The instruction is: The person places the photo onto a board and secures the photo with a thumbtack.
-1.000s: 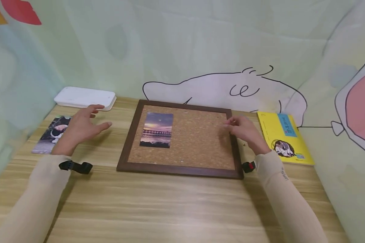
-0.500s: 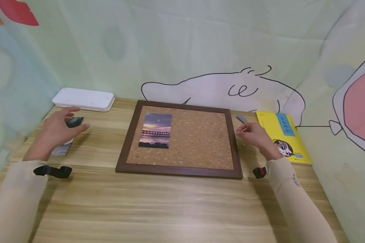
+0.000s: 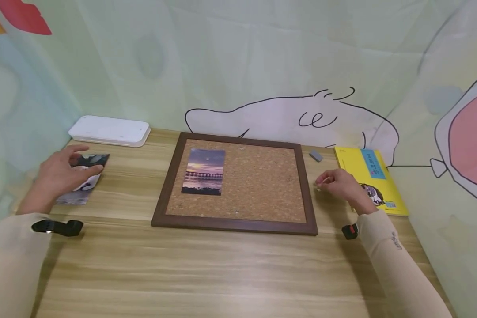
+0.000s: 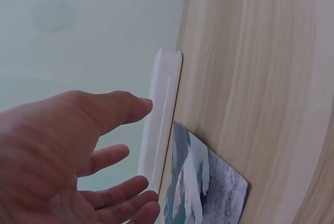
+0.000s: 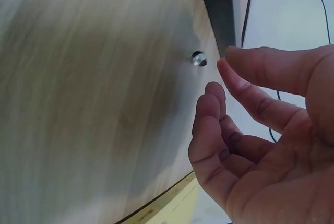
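Note:
My left hand (image 3: 69, 170) lies with straight fingers over a dark photo card (image 3: 88, 185) at the table's left; the left wrist view shows the hand (image 4: 133, 130) spread just above the card (image 4: 209, 182). My right hand (image 3: 326, 182) hovers right of the cork board (image 3: 262, 185), fingers loosely curled and holding nothing. A small metal push pin (image 5: 198, 58) lies on the table just beyond the thumb and forefinger of that hand (image 5: 218, 78), beside the board's dark frame (image 5: 216, 10). A sunset photo (image 3: 204, 171) sits on the cork at the left.
A flat white case (image 3: 109, 130) lies at the back left, also seen as the white case (image 4: 162, 119) past the card. A yellow book (image 3: 365, 170) lies at the right, a small grey block (image 3: 316, 155) behind the right hand. Printed cloth walls close in three sides.
My right hand left the cork board and came down to the table right of the frame, near the pin. My left hand swung left and settled over the photo card.

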